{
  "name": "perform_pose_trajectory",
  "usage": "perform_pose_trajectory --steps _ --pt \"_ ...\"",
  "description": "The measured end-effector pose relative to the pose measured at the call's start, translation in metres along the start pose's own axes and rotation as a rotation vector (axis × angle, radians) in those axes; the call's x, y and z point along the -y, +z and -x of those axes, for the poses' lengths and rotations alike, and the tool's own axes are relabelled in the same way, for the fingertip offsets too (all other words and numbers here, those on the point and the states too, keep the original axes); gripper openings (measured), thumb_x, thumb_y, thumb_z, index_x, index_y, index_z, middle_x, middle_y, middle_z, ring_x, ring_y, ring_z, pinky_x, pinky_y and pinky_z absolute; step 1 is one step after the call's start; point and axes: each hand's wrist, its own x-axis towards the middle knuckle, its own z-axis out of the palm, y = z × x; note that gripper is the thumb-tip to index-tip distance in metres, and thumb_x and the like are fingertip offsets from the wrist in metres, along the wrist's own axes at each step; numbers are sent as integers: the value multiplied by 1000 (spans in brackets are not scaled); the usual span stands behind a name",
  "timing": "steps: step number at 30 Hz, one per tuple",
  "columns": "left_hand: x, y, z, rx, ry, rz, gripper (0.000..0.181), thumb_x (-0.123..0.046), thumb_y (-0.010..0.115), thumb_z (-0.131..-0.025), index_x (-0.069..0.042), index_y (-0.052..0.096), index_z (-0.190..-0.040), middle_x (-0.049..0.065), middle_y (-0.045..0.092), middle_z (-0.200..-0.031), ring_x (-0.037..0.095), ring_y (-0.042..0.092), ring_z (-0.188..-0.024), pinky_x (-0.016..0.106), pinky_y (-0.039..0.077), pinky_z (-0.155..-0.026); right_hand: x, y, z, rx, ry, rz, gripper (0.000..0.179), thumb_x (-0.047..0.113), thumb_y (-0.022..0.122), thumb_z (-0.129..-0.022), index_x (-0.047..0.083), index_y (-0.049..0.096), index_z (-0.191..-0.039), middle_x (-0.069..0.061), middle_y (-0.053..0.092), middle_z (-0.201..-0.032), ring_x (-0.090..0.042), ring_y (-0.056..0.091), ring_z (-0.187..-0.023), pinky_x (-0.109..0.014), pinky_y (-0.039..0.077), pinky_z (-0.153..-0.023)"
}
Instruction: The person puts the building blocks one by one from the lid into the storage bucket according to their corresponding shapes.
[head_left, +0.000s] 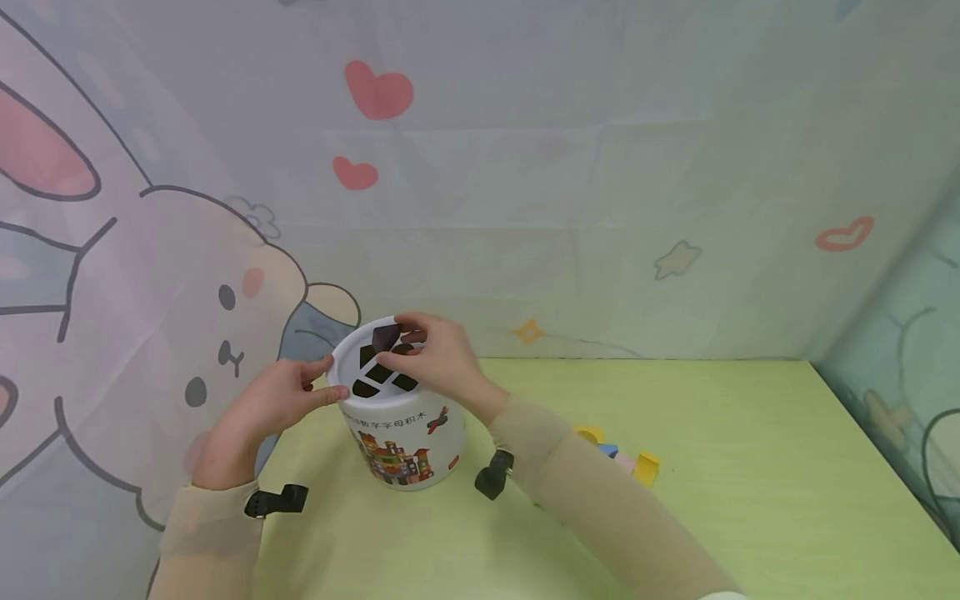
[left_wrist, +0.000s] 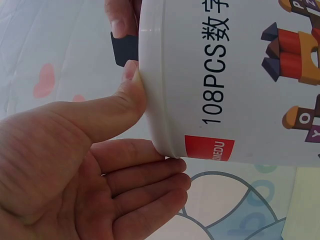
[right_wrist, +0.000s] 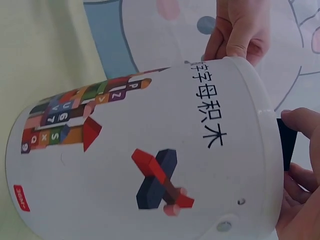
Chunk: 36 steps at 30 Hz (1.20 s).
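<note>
A white toy-block bucket point(head_left: 405, 442) stands upright on the table, with printed block pictures on its side. Its white lid point(head_left: 347, 367) has several shaped holes that look dark. My left hand point(head_left: 281, 396) holds the rim at the left, thumb on top and forefinger along the edge; the other fingers extend past the rim in the left wrist view. Over the far part of the lid, my right hand point(head_left: 446, 358) pinches a dark, flat-sided block point(head_left: 386, 337) between thumb and fingers. The block point(right_wrist: 286, 144) stands at the lid's surface in the right wrist view.
Several small blocks lie on the green table point(head_left: 735, 450) beyond my right forearm, among them a yellow block point(head_left: 647, 468) and a blue block point(head_left: 608, 450), partly hidden by the sleeve. Behind the table hangs a printed cloth point(head_left: 495, 250). A cable point(head_left: 927, 467) hangs at the far right.
</note>
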Motion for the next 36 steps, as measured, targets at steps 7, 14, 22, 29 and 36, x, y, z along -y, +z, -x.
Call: perform_pose_trajectory --steps 7,14,22,29,36 --pt "1 1 1 1 -4 14 81 -44 75 -101 3 42 -159 24 71 -103 24 47 -70 39 42 -64 8 9 -3 -9 40 27 62 33 88 -91 9 67 -145 -6 74 -128 -24 72 -116 -27 56 -90" --pt "2 2 0 7 -11 29 81 -43 75 -102 2 41 -160 4 50 -73 19 38 -59 38 40 -60 15 17 -5 -22 81 52 63 36 87 -92 11 66 -147 -3 73 -131 -22 70 -119 -29 57 -90" --pt "1 3 0 2 -7 29 81 -45 74 -102 1 41 -161 2 40 -71 18 37 -59 37 38 -59 17 24 -5 -48 131 183 61 44 85 -92 18 68 -145 -1 74 -130 -20 69 -119 -32 56 -89" --pt "1 4 1 4 -2 31 81 -44 74 -102 1 41 -160 2 42 -73 19 38 -60 37 38 -60 15 33 -1 -74 152 337 61 53 84 -91 24 70 -144 5 75 -125 -10 68 -105 -30 55 -80" --pt "0 5 1 -5 6 16 81 -46 74 -102 1 41 -160 5 47 -74 21 40 -63 37 38 -59 13 34 1 -105 141 385 59 54 82 -92 26 71 -142 9 76 -120 -7 68 -97 -30 55 -77"
